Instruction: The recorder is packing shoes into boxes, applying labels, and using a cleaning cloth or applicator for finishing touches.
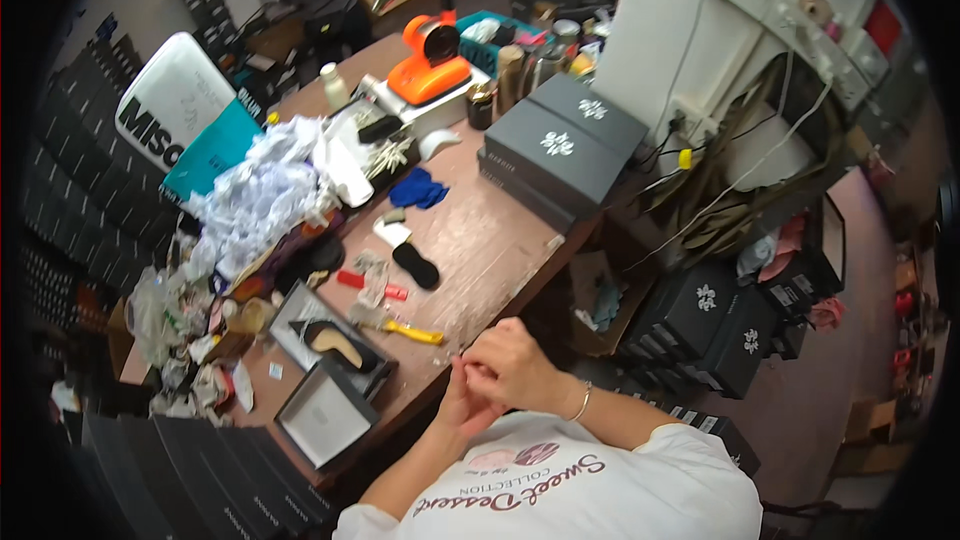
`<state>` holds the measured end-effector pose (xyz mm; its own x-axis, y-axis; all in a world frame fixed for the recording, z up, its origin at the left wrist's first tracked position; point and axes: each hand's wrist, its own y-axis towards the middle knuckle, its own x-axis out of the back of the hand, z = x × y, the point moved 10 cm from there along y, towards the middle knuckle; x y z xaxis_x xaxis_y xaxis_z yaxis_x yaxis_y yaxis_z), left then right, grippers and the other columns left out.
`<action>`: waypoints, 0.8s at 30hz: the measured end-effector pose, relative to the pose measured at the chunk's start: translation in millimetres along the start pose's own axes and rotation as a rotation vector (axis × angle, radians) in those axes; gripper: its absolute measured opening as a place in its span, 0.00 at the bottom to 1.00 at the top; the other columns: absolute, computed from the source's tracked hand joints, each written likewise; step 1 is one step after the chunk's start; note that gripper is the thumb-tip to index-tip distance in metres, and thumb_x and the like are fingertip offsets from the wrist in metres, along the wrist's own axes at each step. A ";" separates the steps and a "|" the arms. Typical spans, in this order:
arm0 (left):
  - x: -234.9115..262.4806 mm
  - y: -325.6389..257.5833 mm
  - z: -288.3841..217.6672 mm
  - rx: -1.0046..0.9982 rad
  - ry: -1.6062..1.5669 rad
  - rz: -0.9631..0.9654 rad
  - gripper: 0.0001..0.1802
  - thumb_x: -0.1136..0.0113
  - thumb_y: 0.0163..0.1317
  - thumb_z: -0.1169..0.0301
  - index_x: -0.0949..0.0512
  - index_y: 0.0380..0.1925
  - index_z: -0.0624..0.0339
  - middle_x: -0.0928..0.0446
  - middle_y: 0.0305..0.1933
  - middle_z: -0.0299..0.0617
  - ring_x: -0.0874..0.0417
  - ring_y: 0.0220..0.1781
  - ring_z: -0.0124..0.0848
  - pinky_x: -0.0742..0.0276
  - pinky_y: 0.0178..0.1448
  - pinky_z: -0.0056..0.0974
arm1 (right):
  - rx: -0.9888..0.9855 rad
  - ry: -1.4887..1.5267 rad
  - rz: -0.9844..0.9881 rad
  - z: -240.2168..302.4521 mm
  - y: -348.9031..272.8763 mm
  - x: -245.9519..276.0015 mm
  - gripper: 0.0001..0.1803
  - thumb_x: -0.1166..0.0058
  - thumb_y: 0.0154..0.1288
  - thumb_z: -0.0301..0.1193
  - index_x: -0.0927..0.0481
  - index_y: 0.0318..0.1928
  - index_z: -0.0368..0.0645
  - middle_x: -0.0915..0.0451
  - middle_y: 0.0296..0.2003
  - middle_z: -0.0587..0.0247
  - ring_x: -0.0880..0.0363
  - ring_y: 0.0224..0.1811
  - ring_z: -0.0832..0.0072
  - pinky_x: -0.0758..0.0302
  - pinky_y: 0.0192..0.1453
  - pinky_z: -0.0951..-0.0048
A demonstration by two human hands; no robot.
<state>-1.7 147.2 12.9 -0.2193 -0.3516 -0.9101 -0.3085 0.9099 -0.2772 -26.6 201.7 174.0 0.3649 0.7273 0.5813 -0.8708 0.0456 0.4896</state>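
Tool [412, 331] with yellow handle lies forward-left of the left hand [464, 402] and right hand [515, 364], handle end toward them, fingers curled, any grip unclear.

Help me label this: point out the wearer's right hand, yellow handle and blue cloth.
Right hand [516, 364]: head view, back of hand.
Yellow handle [414, 333]: head view, its middle.
Blue cloth [419, 190]: head view, crumpled middle.

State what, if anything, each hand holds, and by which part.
It cannot be told: the left hand and right hand meet, hiding anything between them.
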 end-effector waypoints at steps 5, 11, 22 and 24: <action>-8.6 -21.2 15.9 0.020 -0.102 0.111 0.46 0.49 0.52 0.27 0.35 0.63 0.44 0.30 0.61 0.35 0.27 0.60 0.34 0.30 0.61 0.47 | -0.061 -0.026 -0.009 9.0 -23.9 -22.0 0.04 0.41 0.48 0.25 0.23 0.27 0.44 0.26 0.23 0.64 0.26 0.29 0.67 0.33 0.46 0.67; 3.0 -44.0 33.0 0.063 -0.055 0.139 0.36 0.50 0.63 0.37 0.29 0.56 0.57 0.24 0.35 0.38 0.26 0.36 0.30 0.29 0.47 0.40 | -0.598 0.154 -0.244 -101.0 -93.7 1.3 0.05 0.44 0.59 0.27 0.22 0.33 0.39 0.24 0.28 0.56 0.22 0.32 0.63 0.28 0.35 0.68; 108.9 -28.2 68.4 0.163 -0.090 -0.513 0.16 0.50 0.71 0.57 0.23 0.42 0.59 0.22 0.30 0.37 0.25 0.29 0.27 0.28 0.38 0.35 | -1.546 0.660 -0.499 -324.8 -425.2 -65.9 0.05 0.36 0.59 0.28 0.18 0.34 0.42 0.22 0.24 0.72 0.28 0.24 0.85 0.32 0.27 0.83; 107.9 -13.2 81.7 0.165 -0.105 -0.594 0.16 0.49 0.71 0.57 0.23 0.42 0.59 0.23 0.30 0.37 0.25 0.29 0.27 0.29 0.38 0.35 | -1.591 0.620 -0.521 -361.3 -439.9 -54.1 0.07 0.34 0.57 0.28 0.20 0.31 0.42 0.23 0.23 0.72 0.28 0.21 0.85 0.34 0.24 0.82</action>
<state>54.3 115.2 -106.8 0.0409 -0.7920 -0.6091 -0.2010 0.5907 -0.7815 217.6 389.7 -307.7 0.8412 0.5318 0.0976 -0.3024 0.6123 -0.7306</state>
